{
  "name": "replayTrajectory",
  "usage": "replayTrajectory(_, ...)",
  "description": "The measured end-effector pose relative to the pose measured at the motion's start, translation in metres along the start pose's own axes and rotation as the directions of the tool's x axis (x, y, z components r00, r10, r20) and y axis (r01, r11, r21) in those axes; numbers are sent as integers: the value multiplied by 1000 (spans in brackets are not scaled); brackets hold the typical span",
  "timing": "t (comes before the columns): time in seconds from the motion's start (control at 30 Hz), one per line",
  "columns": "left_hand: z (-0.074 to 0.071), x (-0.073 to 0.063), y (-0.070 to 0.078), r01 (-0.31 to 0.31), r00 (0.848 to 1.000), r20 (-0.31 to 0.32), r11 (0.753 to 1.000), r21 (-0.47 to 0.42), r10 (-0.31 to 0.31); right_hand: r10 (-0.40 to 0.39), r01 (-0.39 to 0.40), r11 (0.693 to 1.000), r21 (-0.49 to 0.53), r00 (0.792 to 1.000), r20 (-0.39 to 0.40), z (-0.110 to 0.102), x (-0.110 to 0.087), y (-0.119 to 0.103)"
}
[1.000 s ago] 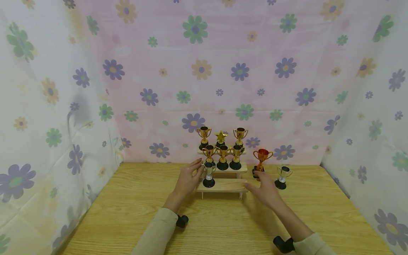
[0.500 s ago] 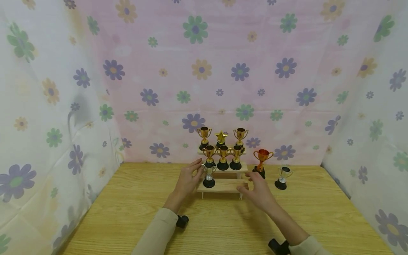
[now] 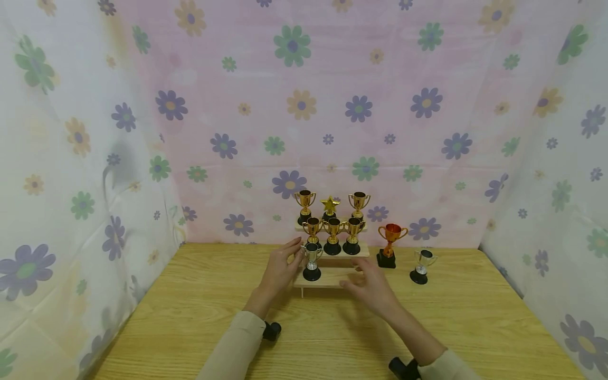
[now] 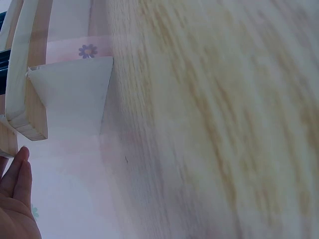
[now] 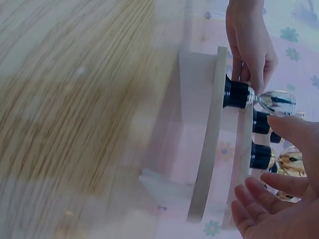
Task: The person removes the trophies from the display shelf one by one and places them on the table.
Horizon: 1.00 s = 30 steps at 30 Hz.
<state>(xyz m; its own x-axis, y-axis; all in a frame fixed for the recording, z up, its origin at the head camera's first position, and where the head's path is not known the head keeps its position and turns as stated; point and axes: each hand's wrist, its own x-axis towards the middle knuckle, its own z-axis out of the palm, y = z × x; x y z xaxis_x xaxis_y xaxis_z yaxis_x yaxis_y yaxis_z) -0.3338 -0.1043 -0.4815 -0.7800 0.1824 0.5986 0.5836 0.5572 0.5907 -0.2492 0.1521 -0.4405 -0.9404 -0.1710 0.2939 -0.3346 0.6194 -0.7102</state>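
Note:
A three-step wooden stand (image 3: pixel 328 278) carries small trophies on black bases. One silver trophy cup (image 3: pixel 312 255) stands upright at the left of its lowest step. My left hand (image 3: pixel 279 266) is beside the stand's left end, fingers extended; in the left wrist view its fingertips (image 4: pixel 23 154) are right at the end of a step. My right hand (image 3: pixel 374 285) hovers in front of the lowest step's right part, thumb and fingers spread, nothing between them. From the right wrist view, the silver cup (image 5: pixel 276 102) lies beyond the right thumb.
Three gold trophy cups (image 3: pixel 333 228) line the middle step. A gold star trophy (image 3: pixel 330 205) stands between two gold cups on top. Right of the stand, an orange trophy cup (image 3: pixel 392 233) and another silver cup (image 3: pixel 421 264) stand on the wooden table (image 3: pixel 199 316). Flowered cloth (image 3: pixel 328 79) hangs behind.
My right hand has moved left, away from the orange trophy's base and across the front of the lowest step. The left hand and the trophies have stayed in place.

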Motion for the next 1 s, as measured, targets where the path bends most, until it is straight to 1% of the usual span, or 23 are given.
replayTrajectory(0.13,0,0,0,23,1000,12,1000,0,-23,-30,30,999,-18,1000,-4,7,2,-4)
replayTrajectory(0.27,0,-1,0,44,999,15,999,3,-44,-51,50,999,-7,999,-10,14,5,-8)
replayTrajectory(0.33,0,-1,0,45,999,14,999,2,-45,-56,56,998,-5,998,-19,18,6,-9)
replayTrajectory(0.5,0,0,-1,30,999,15,1000,-7,-30,-68,68,998,-11,997,-35,27,11,-8)
replayTrajectory(0.67,-1,1,-1,15,1000,14,1000,-10,-15,-86,86,996,-19,996,-35,35,14,-10)
replayTrajectory(0.9,-1,0,0,2,1000,13,1000,1,-2,-98,98,995,-19,995,-10,45,17,-15)
replayTrajectory(1.0,-1,0,-1,-17,1000,5,1000,6,17,-99,99,995,9,995,2,49,19,-17)
